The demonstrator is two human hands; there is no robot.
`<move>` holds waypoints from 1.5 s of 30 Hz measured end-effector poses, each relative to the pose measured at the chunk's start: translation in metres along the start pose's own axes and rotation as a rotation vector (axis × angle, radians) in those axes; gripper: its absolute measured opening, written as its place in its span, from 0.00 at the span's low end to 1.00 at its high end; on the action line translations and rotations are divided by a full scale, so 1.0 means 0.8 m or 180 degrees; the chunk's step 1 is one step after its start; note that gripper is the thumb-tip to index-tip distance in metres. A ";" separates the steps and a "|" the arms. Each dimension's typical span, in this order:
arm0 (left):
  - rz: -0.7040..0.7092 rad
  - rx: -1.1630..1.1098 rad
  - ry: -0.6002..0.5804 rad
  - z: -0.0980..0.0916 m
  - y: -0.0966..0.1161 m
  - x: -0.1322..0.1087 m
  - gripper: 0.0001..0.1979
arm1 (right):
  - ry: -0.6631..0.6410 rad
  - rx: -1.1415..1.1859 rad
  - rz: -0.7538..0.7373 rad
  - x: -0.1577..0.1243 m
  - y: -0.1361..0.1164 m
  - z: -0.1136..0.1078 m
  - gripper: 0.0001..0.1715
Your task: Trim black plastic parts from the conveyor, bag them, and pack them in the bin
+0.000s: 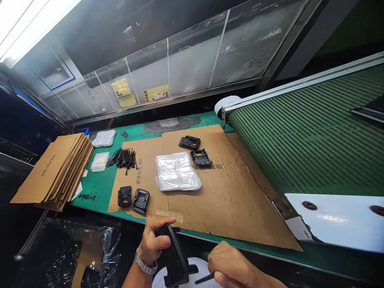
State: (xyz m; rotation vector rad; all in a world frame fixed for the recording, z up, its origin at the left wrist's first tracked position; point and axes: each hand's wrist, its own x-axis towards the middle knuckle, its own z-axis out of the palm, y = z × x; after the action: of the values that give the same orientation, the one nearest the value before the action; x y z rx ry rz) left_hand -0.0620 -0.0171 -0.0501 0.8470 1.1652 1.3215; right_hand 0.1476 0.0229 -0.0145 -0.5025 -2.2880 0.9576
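my left hand (153, 244) wraps around a black plastic bracket (174, 258) and my right hand (232, 264) pinches a black screw (204, 279), both just in front of the cardboard sheet (228, 200). four more brackets (141, 201) lie unscrewed on the sheet, with a heap of black screws (121, 158) left at its far edge.

Room over cardboard (237, 212), black brackets (141, 201) leftward

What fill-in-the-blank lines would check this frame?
The left hand gripping the black part wears a ____ on its wrist. The right hand pinches a thin ____ rod. The clear bags lie on flattened ____. The conveyor belt is ____.

Missing words: watch; black; cardboard; green.
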 end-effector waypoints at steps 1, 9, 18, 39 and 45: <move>0.0044 0.0081 -0.0101 -0.001 0.004 0.002 0.26 | 0.0065 0.0163 0.0150 0.000 0.003 0.000 0.28; 0.0410 0.0705 -0.1000 0.014 0.035 0.015 0.22 | -0.0346 0.1554 0.1329 0.032 -0.003 0.010 0.35; 0.0369 0.0050 -0.0803 0.002 -0.016 0.017 0.25 | -0.0253 0.2633 0.1472 0.032 -0.009 0.022 0.31; 0.0020 0.0382 -0.0159 0.013 -0.004 0.014 0.25 | -0.0489 0.0603 0.0246 0.000 -0.003 0.006 0.28; 0.0028 0.1025 -0.0942 0.021 0.031 0.029 0.20 | -0.0031 0.1165 0.1228 0.005 0.007 0.006 0.34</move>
State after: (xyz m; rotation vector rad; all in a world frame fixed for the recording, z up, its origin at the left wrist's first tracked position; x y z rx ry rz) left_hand -0.0554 0.0112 -0.0260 1.2368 1.1516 0.9858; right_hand 0.1422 0.0262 -0.0202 -0.7915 -1.9916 1.5300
